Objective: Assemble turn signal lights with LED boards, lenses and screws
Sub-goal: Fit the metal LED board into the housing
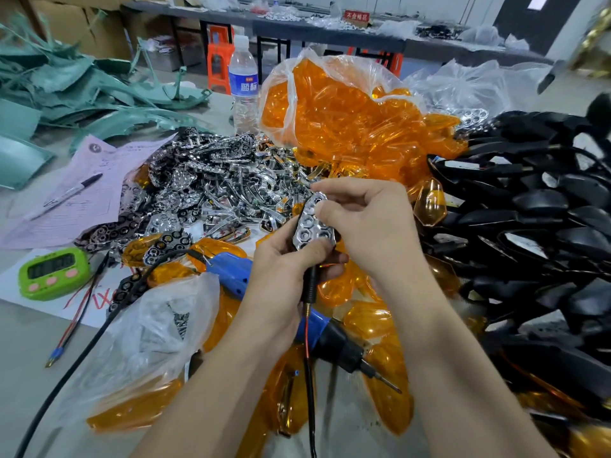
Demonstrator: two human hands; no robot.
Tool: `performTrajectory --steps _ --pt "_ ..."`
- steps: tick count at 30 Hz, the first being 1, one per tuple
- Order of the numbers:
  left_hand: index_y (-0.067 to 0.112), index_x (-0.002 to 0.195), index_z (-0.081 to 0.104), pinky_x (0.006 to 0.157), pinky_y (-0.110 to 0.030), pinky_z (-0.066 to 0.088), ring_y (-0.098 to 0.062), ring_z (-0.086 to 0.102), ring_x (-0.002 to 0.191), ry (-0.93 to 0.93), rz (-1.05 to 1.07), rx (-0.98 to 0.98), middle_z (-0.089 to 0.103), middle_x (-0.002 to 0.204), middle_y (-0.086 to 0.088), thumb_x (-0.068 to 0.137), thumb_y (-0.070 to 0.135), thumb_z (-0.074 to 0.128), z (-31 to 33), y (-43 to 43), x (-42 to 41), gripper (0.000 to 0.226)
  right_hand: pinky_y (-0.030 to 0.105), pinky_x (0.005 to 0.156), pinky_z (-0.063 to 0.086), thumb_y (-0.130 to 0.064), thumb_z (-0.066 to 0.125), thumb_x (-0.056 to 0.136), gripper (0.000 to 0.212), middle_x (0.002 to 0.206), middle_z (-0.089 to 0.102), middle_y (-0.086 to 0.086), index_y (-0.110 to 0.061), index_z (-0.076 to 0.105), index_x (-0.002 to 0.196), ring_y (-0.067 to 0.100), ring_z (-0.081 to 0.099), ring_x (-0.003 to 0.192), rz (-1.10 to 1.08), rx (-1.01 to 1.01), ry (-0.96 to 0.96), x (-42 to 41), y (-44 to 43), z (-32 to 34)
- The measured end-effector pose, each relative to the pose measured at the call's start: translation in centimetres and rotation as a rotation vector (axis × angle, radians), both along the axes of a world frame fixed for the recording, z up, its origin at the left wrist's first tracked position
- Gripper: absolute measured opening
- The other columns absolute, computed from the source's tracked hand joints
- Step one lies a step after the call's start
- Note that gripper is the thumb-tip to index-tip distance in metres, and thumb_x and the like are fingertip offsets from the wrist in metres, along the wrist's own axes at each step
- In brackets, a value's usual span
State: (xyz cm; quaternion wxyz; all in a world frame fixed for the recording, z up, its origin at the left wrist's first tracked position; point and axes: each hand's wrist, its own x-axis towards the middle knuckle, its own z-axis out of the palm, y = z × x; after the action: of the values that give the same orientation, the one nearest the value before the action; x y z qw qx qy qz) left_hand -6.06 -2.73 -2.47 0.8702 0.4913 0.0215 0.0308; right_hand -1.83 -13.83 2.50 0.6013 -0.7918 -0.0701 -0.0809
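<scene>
Two hands working mid-table; I list leftward first. Green timer (pixel 53 274): far left. Chrome reflector heap (pixel 215 180): behind. Blue screwdriver (pixel 231 269): lying beneath my left hand (pixel 281 269), which grips a black lamp stem (pixel 310 285). Reflector plate (pixel 314 226): between both hands, atop that stem. Right hand (pixel 367 223): pinches the plate's upper end. Orange lens (pixel 429 206): just beside. Black housings (pixel 529 209): piled. Step, I judge: seating the plate; next needs a lens, then the screwdriver.

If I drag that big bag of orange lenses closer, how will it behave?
Probably floppy: the bag of orange lenses is thin clear film, crumpled and slumped. A few loose lenses lie at its base, so dragging likely spills more. Likely light for its bulk: thin plastic shells.
</scene>
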Motion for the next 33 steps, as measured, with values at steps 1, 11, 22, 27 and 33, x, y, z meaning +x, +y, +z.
performTrajectory --steps 1,11,22,27,33 --pt "0.007 0.108 0.071 0.058 -0.027 0.058 -0.02 0.073 0.072 0.05 -0.021 -0.045 0.074 0.088 -0.011 0.1 0.013 0.06 0.3 -0.1 0.0 0.015 0.035 0.052 0.062 -0.007 0.077 0.087 0.026 0.093 0.077 -0.006 -0.03 0.083 0.097 0.011 0.075 0.07 -0.032 -0.009 0.001 -0.1 0.1 -0.1" --pt "0.009 0.093 0.075 0.056 -0.026 0.056 -0.015 0.069 0.069 0.24 0.073 -0.209 0.074 0.081 -0.005 0.109 0.028 0.05 0.7 0.2 0.2 0.035 0.047 0.078 0.064 -0.027 0.08 0.081 0.038 0.108 0.076 -0.009 -0.034 0.076 0.118 0.019 0.072 0.101 -0.089 -0.398 -0.087 -1.3 1.5 0.7" --pt "-0.006 0.114 0.068 0.055 -0.026 0.058 -0.026 0.071 0.07 0.303 0.146 -0.401 0.075 0.091 -0.02 0.111 0.032 0.046 1.5 1.8 0.3 0.044 0.032 0.074 0.062 -0.001 0.077 0.082 0.019 0.088 0.079 0.006 -0.02 0.082 0.08 0.019 0.074 0.08 0.163 0.45 0.254 2.8 -1.7 4.5" --pt "-0.003 0.113 0.068 0.047 -0.021 0.053 -0.02 0.068 0.063 0.288 0.185 -0.4 0.074 0.087 -0.016 0.112 0.033 0.04 1.6 3.1 0.8 0.045 0.037 0.073 0.061 0.005 0.065 0.092 0.021 0.098 0.074 0.013 -0.011 0.076 0.086 0.025 0.07 0.091 -0.074 0.2 0.4 8.1 1.5 2.2" --pt "0.008 0.112 0.069 0.037 -0.018 0.04 -0.014 0.057 0.056 0.255 0.157 -0.3 0.069 0.082 -0.008 0.107 0.055 0.036 1.1 4.9 1.2 0.058 0.014 0.058 0.052 -0.001 0.067 0.092 0.037 0.115 0.072 -0.007 -0.026 0.076 0.117 -0.004 0.068 0.075 -0.082 -0.261 0.08 10.3 6.7 -0.3"
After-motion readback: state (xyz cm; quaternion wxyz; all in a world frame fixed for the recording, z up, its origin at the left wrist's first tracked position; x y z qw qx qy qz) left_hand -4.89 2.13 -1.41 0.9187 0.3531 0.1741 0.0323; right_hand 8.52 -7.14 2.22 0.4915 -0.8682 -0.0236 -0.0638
